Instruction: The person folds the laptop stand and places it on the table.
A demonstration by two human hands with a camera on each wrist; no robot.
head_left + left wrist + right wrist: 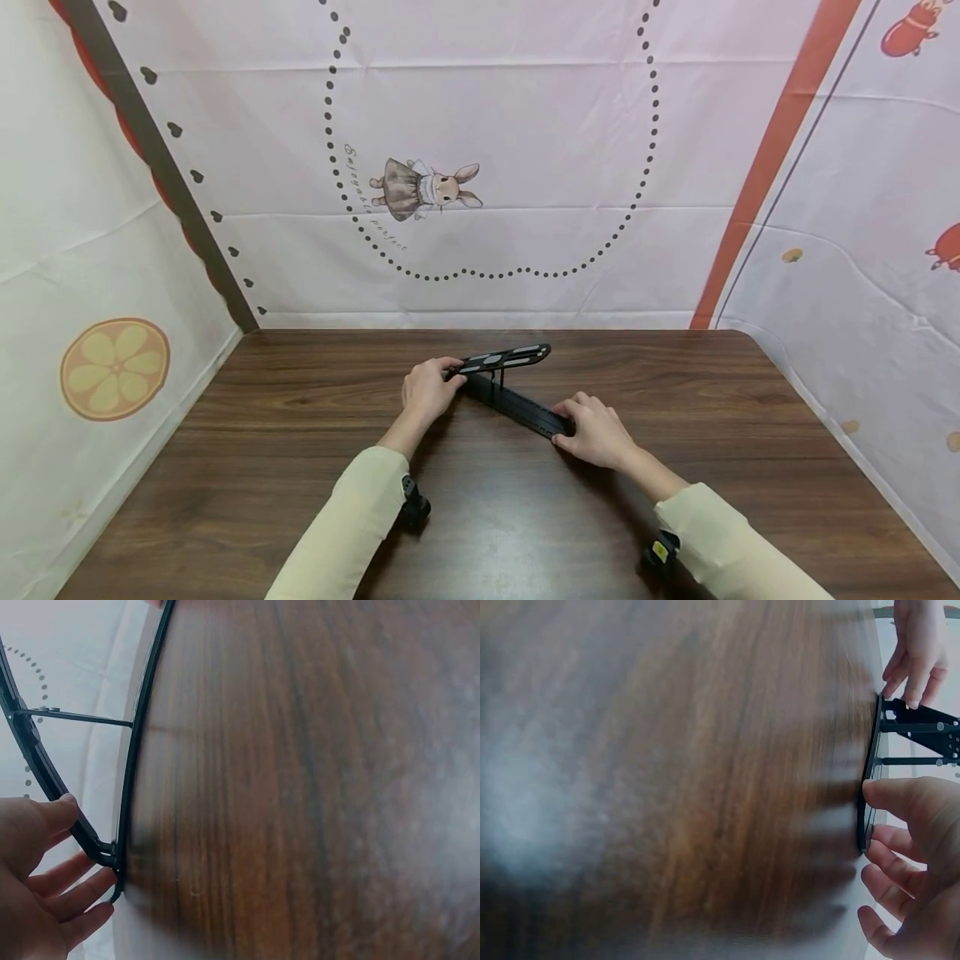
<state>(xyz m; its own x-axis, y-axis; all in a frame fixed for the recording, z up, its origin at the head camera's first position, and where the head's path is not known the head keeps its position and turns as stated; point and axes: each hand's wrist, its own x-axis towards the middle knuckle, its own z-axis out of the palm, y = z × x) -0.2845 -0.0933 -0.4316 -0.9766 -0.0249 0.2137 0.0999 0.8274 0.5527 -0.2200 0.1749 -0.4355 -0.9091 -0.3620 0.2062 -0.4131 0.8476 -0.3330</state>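
A black folding stand [521, 410], like a laptop stand, stands on the wooden table. Its slotted upper plate [517, 357] slants up from the hinge at the left end, propped on thin struts [82, 717] above the long base plate. At the hinge end, my left hand [429, 390] grips the stand, thumb on the upper plate and fingers by the hinge. My right hand [598, 432] pinches the base's near right end, its thumb [885, 793] on one face and fingers on the other side. Some right fingers are spread away from the stand in the right wrist view.
The brown wood-grain table [495, 533] reaches to a white printed cloth [525, 167] hanging behind it and at both sides. Small black devices [414, 504] are strapped at both wrists, over cream sleeves [352, 517].
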